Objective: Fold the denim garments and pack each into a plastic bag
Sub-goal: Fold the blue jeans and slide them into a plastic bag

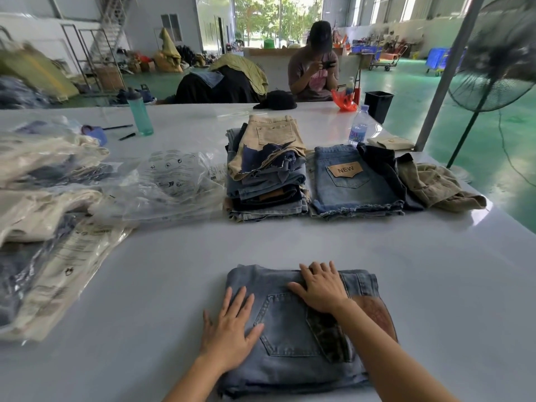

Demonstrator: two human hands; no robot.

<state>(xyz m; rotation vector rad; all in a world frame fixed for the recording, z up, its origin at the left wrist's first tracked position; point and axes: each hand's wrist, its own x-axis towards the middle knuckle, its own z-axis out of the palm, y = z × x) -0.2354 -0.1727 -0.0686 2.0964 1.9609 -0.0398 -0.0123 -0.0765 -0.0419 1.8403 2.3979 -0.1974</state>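
Observation:
A folded pair of faded blue denim shorts (290, 329) lies on the white table (435, 285) right in front of me, back pocket up. My left hand (229, 332) presses flat on its left side with fingers spread. My right hand (320, 287) lies flat on its upper middle, fingers straight. Behind it stands a stack of folded denim and tan garments (266, 172), with another pair of blue shorts bearing a "NEW" patch (351, 181) beside it. Empty clear plastic bags (171, 184) lie to the left of the stack.
Packed bags of garments (49, 227) pile up at the left. A teal bottle (139, 111), a water bottle (359, 127), a black cap (275, 100) and a loose tan garment (435, 184) sit further back. A person sits across the table; a standing fan (493, 56) is at right.

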